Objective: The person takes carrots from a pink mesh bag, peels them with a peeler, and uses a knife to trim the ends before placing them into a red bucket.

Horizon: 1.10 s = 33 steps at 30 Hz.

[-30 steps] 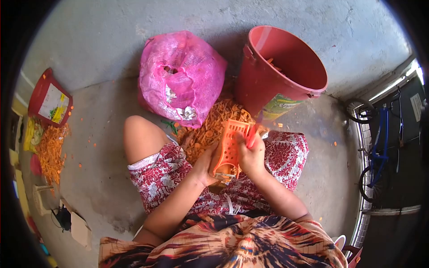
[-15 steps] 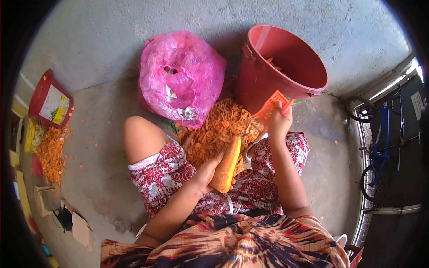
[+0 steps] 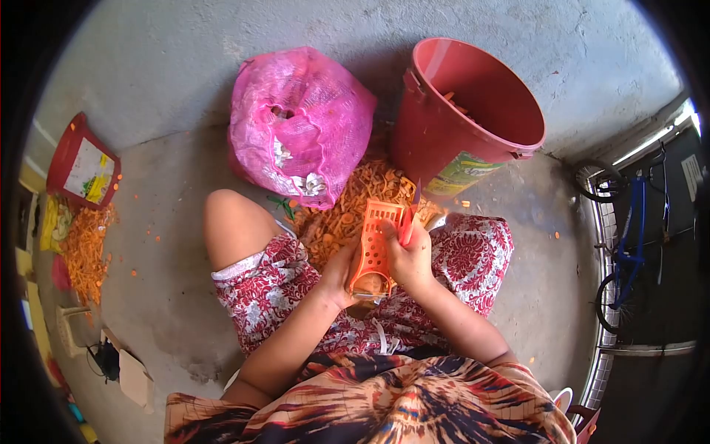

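My left hand (image 3: 339, 275) is closed around a thick orange carrot (image 3: 368, 284), mostly hidden under the tool above it. In my right hand (image 3: 409, 254) is an orange plastic peeler (image 3: 374, 238) with holes in its body, its blade end lying over the carrot. A red-handled knife (image 3: 408, 224) is clasped in the same hand, blade pointing away from me. Beneath and beyond both hands, a heap of orange peelings (image 3: 347, 211) with round cut ends covers the floor between my legs.
A pink mesh sack (image 3: 318, 118) and a big red bucket (image 3: 436, 111) with orange pieces inside stand by the wall. At far left, a smaller red bucket (image 3: 78, 159) sits beside more peelings (image 3: 85, 255). A blue bicycle (image 3: 627, 255) is at right.
My right hand has moved left and toward me from beside the bucket, bringing the peeler over the carrot. My left hand still grips the carrot, now largely covered.
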{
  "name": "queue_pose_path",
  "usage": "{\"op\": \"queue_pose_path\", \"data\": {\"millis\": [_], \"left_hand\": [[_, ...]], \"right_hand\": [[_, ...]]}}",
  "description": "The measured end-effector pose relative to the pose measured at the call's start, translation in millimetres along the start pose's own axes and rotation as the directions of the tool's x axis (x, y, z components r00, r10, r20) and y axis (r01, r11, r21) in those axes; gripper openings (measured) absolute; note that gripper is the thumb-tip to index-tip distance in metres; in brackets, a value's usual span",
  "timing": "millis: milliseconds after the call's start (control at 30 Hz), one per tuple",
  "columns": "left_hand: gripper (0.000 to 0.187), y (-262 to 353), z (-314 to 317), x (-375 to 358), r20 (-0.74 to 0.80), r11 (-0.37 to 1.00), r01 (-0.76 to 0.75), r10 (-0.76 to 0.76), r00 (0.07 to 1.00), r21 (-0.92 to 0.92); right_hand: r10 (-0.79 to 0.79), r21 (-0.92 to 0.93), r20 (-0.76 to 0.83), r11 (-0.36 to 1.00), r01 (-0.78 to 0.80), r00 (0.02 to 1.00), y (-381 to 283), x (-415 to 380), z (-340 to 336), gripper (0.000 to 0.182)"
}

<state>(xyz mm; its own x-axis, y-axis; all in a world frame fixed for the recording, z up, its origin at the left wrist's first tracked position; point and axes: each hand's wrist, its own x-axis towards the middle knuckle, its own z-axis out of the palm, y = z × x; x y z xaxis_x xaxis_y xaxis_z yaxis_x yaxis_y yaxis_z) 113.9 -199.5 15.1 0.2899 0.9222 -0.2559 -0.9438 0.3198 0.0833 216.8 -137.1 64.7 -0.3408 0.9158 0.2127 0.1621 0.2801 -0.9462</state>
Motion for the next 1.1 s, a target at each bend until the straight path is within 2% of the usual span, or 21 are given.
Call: {"op": "queue_pose_path", "data": {"millis": [100,200,233,267,300,333,367,400,467,533,567,600,633,667,733,767,867,933,967,1067,1100], "left_hand": [[0.037,-1,-3,4,-0.062,0.995,0.017,-0.011,0.998,0.1],[0.036,2,5,1,-0.113,0.975,0.02,0.005,0.994,0.223],[0.039,-1,0,0,-0.104,0.934,0.047,-0.011,0.995,0.354],[0.044,-5,-6,-3,-0.097,0.876,0.071,-0.028,0.995,0.477],[0.044,-11,-9,-9,-0.088,0.894,0.114,-0.084,0.993,0.432],[0.044,-18,-11,-14,-0.077,0.907,0.161,-0.143,0.987,0.389],[0.045,-22,-6,-18,-0.144,0.911,0.152,-0.104,0.984,0.384],[0.045,-17,-9,-14,-0.128,0.925,0.134,-0.094,0.987,0.356],[0.046,-12,-21,-9,-0.105,0.955,0.11,-0.084,0.991,0.274],[0.043,-5,-15,-6,-0.082,0.99,0.112,-0.105,0.991,0.09],[0.043,-3,-15,-4,-0.052,0.992,0.122,-0.12,0.991,0.029],[0.042,-1,-14,-2,-0.023,0.991,0.132,-0.133,0.991,-0.03],[0.041,-1,-10,1,-0.073,0.994,0.101,-0.103,0.992,-0.04],[0.041,-2,-3,5,-0.125,0.996,0.069,-0.075,0.989,-0.048],[0.041,-2,-1,5,-0.138,0.996,0.056,-0.065,0.988,-0.069],[0.041,0,-3,3,-0.094,0.994,0.073,-0.081,0.992,-0.084],[0.044,3,-17,2,0.022,0.99,0.143,-0.143,0.989,-0.007],[0.045,3,-17,4,0.08,0.987,0.157,-0.154,0.985,-0.041],[0.045,2,-15,4,-0.025,0.988,0.155,-0.155,0.988,-0.026],[0.042,-1,13,2,-0.185,0.987,0.135,-0.117,0.976,0.086],[0.042,0,14,3,-0.145,0.987,0.146,-0.135,0.98,0.072]], "right_hand": [[0.117,0.055,0.013,0.992,-0.117,0.993,4,2,-1,0.009],[0.107,-0.035,-0.025,0.994,-0.108,0.994,12,7,-3,0.007],[-0.296,-0.13,-0.16,0.952,0.277,0.942,39,21,-6,0.005],[0.008,-0.042,-0.277,0.999,-0.02,0.961,49,36,-21,0.004],[0.175,-0.03,-0.343,0.98,-0.197,0.923,35,57,-37,0.002],[0.003,-0.087,-0.474,0.995,-0.05,0.881,60,78,-53,0.004],[0.149,0.146,-0.507,0.986,-0.086,0.849,59,86,-63,0.006],[-0.005,0.118,-0.509,0.99,0.076,0.861,65,92,-71,0.007],[0.133,0.318,-0.393,0.948,-0.002,0.91,25,76,-58,0.006],[0.154,0.124,-0.299,0.985,-0.122,0.942,15,54,-44,0.006],[0.198,0.291,-0.207,0.947,-0.133,0.958,24,45,-36,0.006],[0.233,0.292,-0.14,0.938,-0.185,0.962,2,33,-26,0.003],[0.217,0.196,-0.071,0.96,-0.199,0.974,-4,24,-23,0.007],[0.226,0.229,-0.062,0.951,-0.207,0.972,-4,17,-14,0.014],[0.01,0.082,-0.029,0.997,-0.008,1.0,11,4,-4,0.016],[-0.061,-0.07,-0.051,0.996,0.058,0.997,13,1,-5,0.012],[0.073,0.114,-0.299,0.993,-0.041,0.951,31,26,-25,0.006],[0.085,0.29,-0.406,0.956,0.04,0.91,27,37,-33,0.003],[0.144,0.302,-0.362,0.953,-0.03,0.921,23,34,-37,0.003],[-0.081,0.194,-0.293,0.971,0.143,0.953,13,13,-22,0.004],[-0.127,0.11,-0.245,0.981,0.157,0.961,4,6,-14,0.005]]}}
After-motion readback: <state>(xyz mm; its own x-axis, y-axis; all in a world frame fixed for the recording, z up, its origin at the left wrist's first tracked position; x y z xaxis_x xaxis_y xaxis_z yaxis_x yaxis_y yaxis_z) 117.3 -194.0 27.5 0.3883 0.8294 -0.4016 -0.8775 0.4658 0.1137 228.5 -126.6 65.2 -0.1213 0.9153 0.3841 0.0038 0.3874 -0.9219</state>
